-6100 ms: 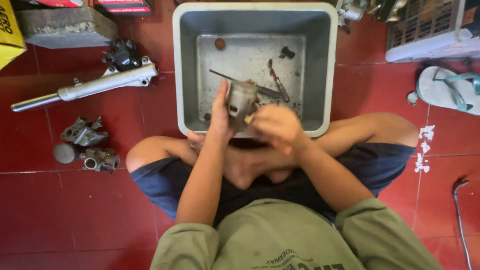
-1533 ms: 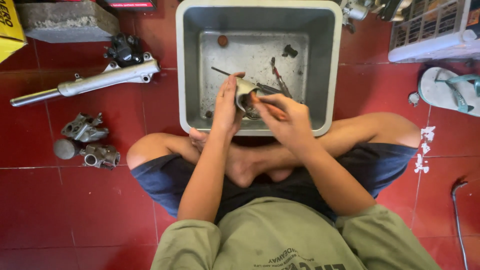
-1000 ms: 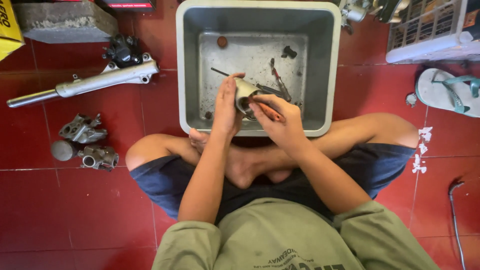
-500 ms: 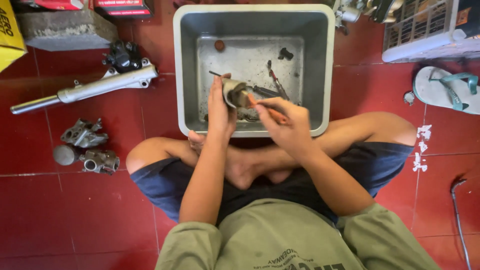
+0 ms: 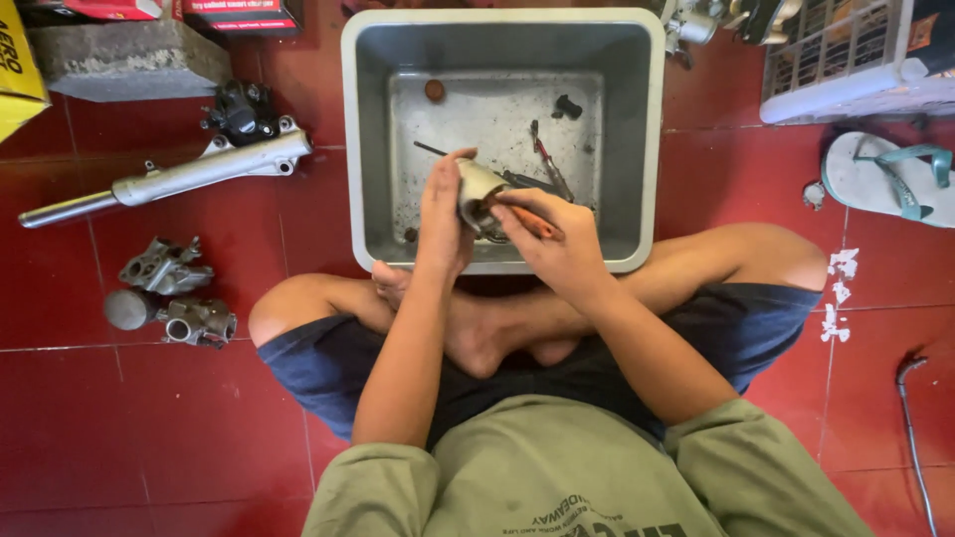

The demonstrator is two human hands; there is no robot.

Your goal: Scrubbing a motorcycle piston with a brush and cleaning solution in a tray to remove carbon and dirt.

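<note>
The left hand (image 5: 444,221) is wrapped around a small grey metal part (image 5: 477,189), fingers closed on its left side, holding it over the near edge of a square grey metal basin (image 5: 356,149). The right hand (image 5: 557,249) is closed on an orange-handled tool (image 5: 529,219), whose working end meets the metal part on its right side; what kind of tool tip it has cannot be told. Both hands sit close together, just above the basin's near rim, with the person's crossed legs and bare feet directly near of it. Inside the basin, just far of the hands, lie a thin dark rod (image 5: 430,149), a red-handled pair of pliers (image 5: 547,164), a small brown round piece (image 5: 434,89) near the far left corner and a small black piece (image 5: 567,105) near the far right. On the red tiled floor (image 5: 149,428) to the left of the basin lies a long silver fork leg (image 5: 169,181), with a black caliper-like part (image 5: 239,111) just beyond its right end. Nearer and further left sit two grey cast metal parts (image 5: 169,293), close together. To the far right a pale sandal with green straps (image 5: 885,179) lies beside a white plastic crate (image 5: 856,55).
</note>
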